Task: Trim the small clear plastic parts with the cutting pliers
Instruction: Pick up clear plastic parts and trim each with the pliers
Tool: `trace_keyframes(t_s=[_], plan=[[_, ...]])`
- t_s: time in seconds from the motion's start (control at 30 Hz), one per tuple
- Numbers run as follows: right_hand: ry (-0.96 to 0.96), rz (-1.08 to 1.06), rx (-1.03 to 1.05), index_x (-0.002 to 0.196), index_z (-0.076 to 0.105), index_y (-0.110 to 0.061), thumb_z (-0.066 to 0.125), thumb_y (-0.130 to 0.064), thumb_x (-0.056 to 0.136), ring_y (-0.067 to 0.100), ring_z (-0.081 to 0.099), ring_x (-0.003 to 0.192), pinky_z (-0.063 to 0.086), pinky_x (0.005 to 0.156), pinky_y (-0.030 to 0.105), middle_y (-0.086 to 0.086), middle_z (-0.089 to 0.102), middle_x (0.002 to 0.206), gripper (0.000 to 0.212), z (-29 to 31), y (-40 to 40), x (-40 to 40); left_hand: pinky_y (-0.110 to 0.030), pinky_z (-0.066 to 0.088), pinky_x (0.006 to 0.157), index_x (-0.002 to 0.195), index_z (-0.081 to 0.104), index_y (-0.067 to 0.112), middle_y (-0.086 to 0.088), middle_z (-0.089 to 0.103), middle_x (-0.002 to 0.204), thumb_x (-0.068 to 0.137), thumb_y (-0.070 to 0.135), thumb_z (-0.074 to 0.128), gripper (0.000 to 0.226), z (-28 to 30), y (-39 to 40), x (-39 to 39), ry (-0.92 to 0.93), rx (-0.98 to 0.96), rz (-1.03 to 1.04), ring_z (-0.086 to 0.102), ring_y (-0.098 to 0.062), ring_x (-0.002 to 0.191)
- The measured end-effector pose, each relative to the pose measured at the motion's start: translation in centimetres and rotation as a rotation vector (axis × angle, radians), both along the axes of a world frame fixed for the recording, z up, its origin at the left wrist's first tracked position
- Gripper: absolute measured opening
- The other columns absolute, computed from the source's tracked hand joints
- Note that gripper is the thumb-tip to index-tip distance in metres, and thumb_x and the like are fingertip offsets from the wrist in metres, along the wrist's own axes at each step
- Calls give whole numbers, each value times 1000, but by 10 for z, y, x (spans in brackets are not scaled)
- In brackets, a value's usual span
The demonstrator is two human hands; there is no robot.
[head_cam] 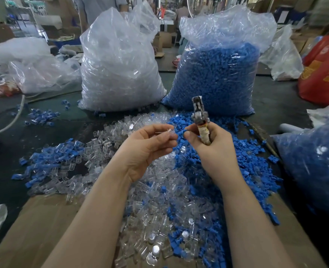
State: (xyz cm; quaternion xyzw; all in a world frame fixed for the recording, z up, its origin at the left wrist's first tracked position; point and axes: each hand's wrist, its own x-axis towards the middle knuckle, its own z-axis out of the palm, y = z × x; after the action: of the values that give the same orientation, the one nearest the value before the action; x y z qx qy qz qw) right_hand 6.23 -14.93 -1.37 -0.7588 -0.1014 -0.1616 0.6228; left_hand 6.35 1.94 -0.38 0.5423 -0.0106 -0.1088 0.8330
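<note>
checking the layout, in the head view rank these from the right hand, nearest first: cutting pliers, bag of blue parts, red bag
1. Cutting pliers: gripped in the right hand, head pointing up.
2. Bag of blue parts: upright just behind the hand.
3. Red bag: far right edge, farthest back.

A factory floor or packing workshop: 2 big clear sacks stand at the table's (276, 101) far edge, one of clear plastic parts (119, 74), one of blue parts (216, 80), with loose heaps (159, 200), cardboard cartons (164, 40) and other workers (99, 8) behind.
</note>
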Motion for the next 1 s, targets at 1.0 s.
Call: trace_keyframes(t_s=[1.0], plan=[[-35,-95,-32,84,65,-23,72,-21,88,16,65,74,55,71,36,-6,68,79,8,-6,6,0,-27,58,81,96,76,15,-7,77,95,80,4,75,19,2,-17,-4,-153,233,151,73,-20,92]])
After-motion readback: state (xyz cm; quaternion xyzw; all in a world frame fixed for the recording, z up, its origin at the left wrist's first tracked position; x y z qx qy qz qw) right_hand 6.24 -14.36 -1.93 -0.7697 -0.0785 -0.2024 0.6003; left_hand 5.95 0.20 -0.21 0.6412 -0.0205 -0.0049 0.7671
